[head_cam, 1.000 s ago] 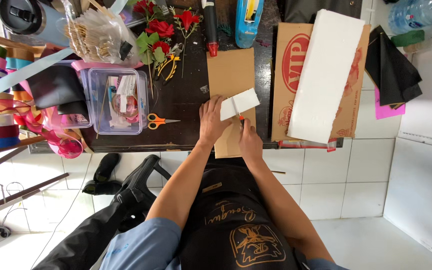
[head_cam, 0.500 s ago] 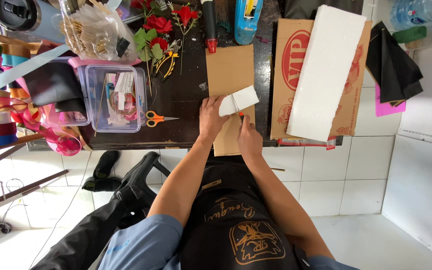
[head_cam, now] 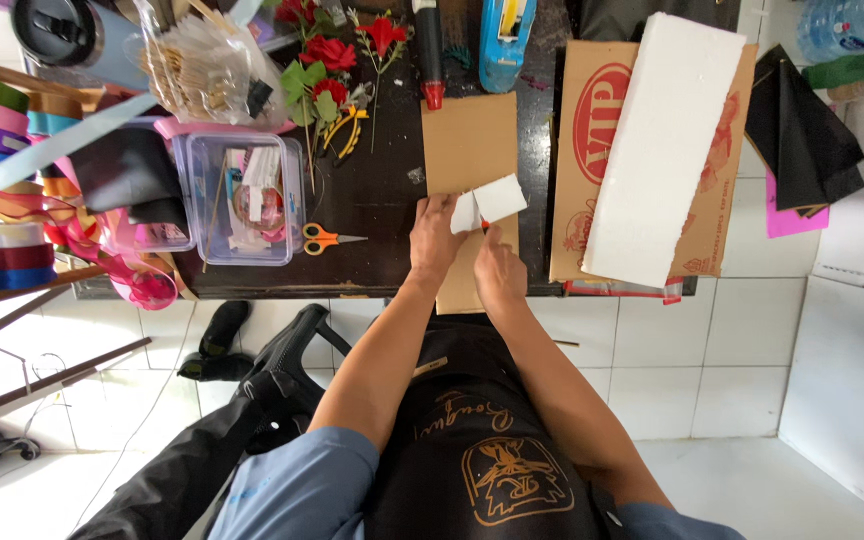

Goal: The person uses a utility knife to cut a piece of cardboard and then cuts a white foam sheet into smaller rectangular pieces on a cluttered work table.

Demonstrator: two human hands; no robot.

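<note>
**A:** Head view, looking straight down: the left hand (head_cam: 435,236) pinches the near end of a small white foam block (head_cam: 489,203), fingers closed on it, holding it over a strip of brown cardboard (head_cam: 467,150) on the dark desk (head_cam: 377,205).

**B:** And the right hand (head_cam: 498,270)?

**A:** Curled tight around something slim with a red tip, just under the block. Likely a cutter, though it's too small to tell.

**B:** How far along?

**A:** I'd judge midway. The block shows an angled, faceted edge, so some shaping looks done, but it isn't placed anywhere yet.

**B:** Materials?

**A:** Matte, crumbly-looking foam. A long white foam slab (head_cam: 660,150) lies right of the fingers on a flattened printed carton. Orange-handled scissors (head_cam: 324,238) sit left, beside a clear plastic box (head_cam: 238,200). Red fabric roses (head_cam: 330,52) lie beyond, glossy ribbon spools far left.
</note>
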